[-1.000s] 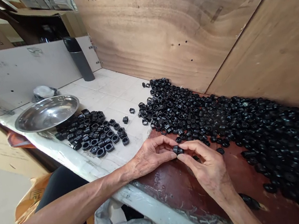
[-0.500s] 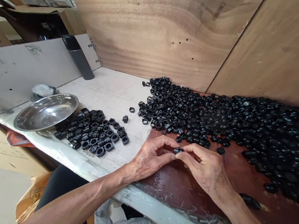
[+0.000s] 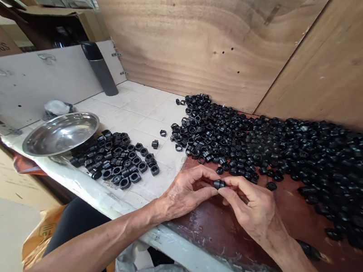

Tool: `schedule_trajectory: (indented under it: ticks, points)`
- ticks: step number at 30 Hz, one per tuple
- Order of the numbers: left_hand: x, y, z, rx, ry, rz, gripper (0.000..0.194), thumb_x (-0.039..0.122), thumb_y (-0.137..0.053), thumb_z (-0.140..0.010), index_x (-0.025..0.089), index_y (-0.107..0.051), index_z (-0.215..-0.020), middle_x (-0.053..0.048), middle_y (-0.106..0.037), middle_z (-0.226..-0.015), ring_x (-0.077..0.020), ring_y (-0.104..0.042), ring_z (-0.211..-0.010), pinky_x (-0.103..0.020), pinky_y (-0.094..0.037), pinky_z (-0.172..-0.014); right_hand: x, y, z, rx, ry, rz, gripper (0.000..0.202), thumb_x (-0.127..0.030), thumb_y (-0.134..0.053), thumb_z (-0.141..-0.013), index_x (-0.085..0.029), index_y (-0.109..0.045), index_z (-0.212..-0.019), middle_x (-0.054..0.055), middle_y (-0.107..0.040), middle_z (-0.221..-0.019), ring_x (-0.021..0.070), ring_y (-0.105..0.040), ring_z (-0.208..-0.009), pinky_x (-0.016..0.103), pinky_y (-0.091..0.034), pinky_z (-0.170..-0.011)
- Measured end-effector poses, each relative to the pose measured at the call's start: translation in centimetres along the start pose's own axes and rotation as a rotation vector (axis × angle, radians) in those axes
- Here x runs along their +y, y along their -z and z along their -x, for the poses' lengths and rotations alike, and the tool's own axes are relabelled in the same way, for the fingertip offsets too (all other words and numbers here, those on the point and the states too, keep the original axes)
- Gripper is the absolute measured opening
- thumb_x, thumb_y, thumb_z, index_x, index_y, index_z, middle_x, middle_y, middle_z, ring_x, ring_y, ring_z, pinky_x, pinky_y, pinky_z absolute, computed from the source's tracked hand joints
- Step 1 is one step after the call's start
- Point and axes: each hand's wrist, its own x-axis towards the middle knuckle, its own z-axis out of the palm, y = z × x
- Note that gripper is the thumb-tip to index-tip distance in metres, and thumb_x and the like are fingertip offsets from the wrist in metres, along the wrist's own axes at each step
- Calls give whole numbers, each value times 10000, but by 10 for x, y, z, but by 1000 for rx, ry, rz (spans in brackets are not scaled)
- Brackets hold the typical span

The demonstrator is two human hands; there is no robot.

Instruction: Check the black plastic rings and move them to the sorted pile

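Note:
Between the fingertips of both hands is a small black plastic part (image 3: 219,184), short and cylindrical. My left hand (image 3: 188,192) pinches it from the left, thumb and fingers closed on its edge. From the other side my right hand (image 3: 252,203) grips it with thumb and forefinger. Both hands hover over the reddish-brown board (image 3: 210,228). Just beyond them spreads a large heap of black plastic parts (image 3: 307,148), caps and rings mixed. To the left, on the white tabletop, lies a smaller group of black parts (image 3: 119,159).
A shallow steel bowl (image 3: 60,134) stands at the table's left edge, partly behind the smaller group. Farther back is a dark grey flask (image 3: 101,70). Plywood panels (image 3: 219,24) wall off the back. Near my right wrist lies a dark, handle-like object (image 3: 309,250).
The black part between my fingers now shows more of its side. Both hands keep nearly the same pose, and the whole view has shifted slightly.

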Motion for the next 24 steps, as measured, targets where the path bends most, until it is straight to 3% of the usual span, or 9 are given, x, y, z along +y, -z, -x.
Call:
schedule_trajectory:
  ticks: [3, 6, 10, 12, 13, 15, 17, 21, 24]
  points:
    - [4, 2, 0, -24, -104, -175, 195, 275, -678, -938, 154, -688, -1089, -100, -731, -1096, -206, -689, -1035, -350, -546, -973, 4, -4, -1, 2, 29, 110, 328, -364, -546, -1026, -214, -655, -756, -1, -642, -583, 131, -583, -495, 235, -436, -543]
    - [6, 1, 0, -55, -66, -165, 203, 282, -668, -943, 152, -692, -1097, -102, -738, -1091, -212, -697, -1034, -341, -555, -944, 4, -5, -1, 33, 66, 198, 471, -376, -478, -1052, -222, -551, -613, 0, -576, -525, 126, -531, -468, 245, -398, -521]
    - [3, -3, 0, -24, 45, -12, 236, 314, -701, -918, 146, -675, -1082, -106, -732, -1084, -217, -702, -1016, -315, -574, -868, 0, -2, -1, 51, 20, 90, 229, -379, -546, -1018, -195, -678, -1045, 40, -734, -778, 174, -689, -664, 248, -522, -632]
    - [2, -4, 0, -4, 65, 38, 243, 316, -704, -915, 148, -664, -1086, -102, -728, -1079, -209, -705, -991, -315, -577, -857, -2, 0, -1, 13, 54, 47, 278, -335, -564, -1005, -191, -638, -1230, 84, -763, -1002, 208, -728, -865, 277, -558, -768]
    - [1, -4, 0, 3, 68, 46, 241, 314, -701, -918, 149, -661, -1089, -100, -726, -1075, -204, -705, -978, -317, -578, -858, -2, 1, -1, -5, 74, 50, 255, -317, -561, -1005, -195, -654, -1209, 90, -760, -1027, 213, -724, -890, 287, -554, -793]
    - [1, -3, 1, 2, 61, 18, 232, 301, -698, -919, 147, -664, -1088, -98, -722, -1070, -201, -702, -969, -324, -578, -869, -2, 1, -1, -10, 87, 84, 216, -314, -535, -1021, -204, -708, -954, 60, -743, -827, 189, -695, -725, 274, -527, -701]
    - [2, -2, 1, -10, 50, -28, 216, 282, -690, -923, 145, -670, -1089, -101, -720, -1075, -206, -699, -982, -333, -577, -884, 0, 0, -1, 7, 66, 117, 404, -344, -484, -1046, -219, -641, -695, 14, -633, -582, 152, -592, -521, 261, -462, -572]
    - [3, 0, 0, 7, 39, -30, 211, 257, -684, -920, 152, -667, -1103, -100, -721, -1088, -208, -702, -990, -327, -581, -873, -2, 0, -2, -12, 27, 82, 402, -393, -468, -1041, -220, -643, -723, 17, -652, -634, 152, -596, -552, 252, -451, -568]
    - [3, 1, 0, 26, 49, -36, 209, 254, -687, -911, 154, -665, -1093, -90, -722, -1071, -197, -704, -952, -320, -584, -852, -5, 1, -2, -23, 35, 77, 446, -379, -518, -1022, -223, -562, -607, -11, -556, -557, 130, -516, -503, 256, -396, -531]
